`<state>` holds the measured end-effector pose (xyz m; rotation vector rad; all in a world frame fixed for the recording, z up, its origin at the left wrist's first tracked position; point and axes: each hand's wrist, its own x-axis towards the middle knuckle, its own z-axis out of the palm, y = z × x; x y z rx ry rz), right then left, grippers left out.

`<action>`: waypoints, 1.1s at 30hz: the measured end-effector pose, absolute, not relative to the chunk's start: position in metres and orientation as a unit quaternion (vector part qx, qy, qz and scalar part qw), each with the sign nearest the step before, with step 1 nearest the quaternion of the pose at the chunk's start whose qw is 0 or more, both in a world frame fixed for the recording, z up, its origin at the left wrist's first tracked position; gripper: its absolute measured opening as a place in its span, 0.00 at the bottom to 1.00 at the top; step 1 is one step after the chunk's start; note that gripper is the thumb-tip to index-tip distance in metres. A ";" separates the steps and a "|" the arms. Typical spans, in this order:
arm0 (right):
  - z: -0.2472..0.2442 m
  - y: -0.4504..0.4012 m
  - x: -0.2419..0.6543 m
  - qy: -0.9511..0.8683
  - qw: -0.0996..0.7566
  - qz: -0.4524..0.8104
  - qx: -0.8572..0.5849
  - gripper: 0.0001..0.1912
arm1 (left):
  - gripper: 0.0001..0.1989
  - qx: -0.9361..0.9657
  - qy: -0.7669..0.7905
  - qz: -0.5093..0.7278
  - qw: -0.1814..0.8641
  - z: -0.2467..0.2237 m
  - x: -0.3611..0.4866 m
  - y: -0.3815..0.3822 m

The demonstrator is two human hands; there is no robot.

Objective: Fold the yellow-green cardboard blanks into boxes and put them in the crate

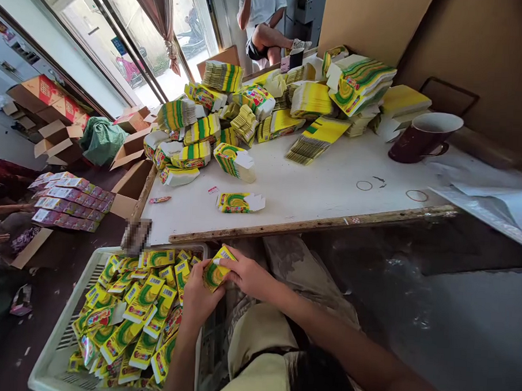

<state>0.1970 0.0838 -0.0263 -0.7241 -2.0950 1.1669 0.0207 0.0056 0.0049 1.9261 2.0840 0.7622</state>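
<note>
A small yellow and green box (216,272) is held between both hands over my lap, beside the right edge of a basket. My left hand (198,296) grips its lower left side. With thumb and fingers, my right hand (243,269) pinches its upper right end. To the left, a pale plastic basket (56,336) carries many similar yellow boxes (146,300) lying in a loose heap. On the white table ahead lies a single box (239,202) with its end flaps out. Another box (234,161) lies behind it, flaps also out.
Bundles of flat yellow cartons (198,129) pile along the back of the table (296,191). A dark mug (423,136) and rubber bands (416,195) are at the right. Stacked purple boxes (70,201) and open cardboard boxes (132,184) stand left. A person (266,23) sits beyond.
</note>
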 end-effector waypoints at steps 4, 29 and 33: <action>-0.015 0.097 0.206 -0.830 0.267 0.423 -0.246 0.11 | 0.25 0.662 0.691 0.253 0.143 0.012 0.014 0.007; 0.009 0.101 0.196 -0.887 0.164 0.333 -0.275 0.23 | 0.27 0.610 0.719 0.317 0.098 0.003 0.024 0.010; 0.003 0.111 0.203 -0.869 0.210 0.375 -0.246 0.15 | 0.28 0.616 0.712 0.314 0.121 0.003 0.023 0.012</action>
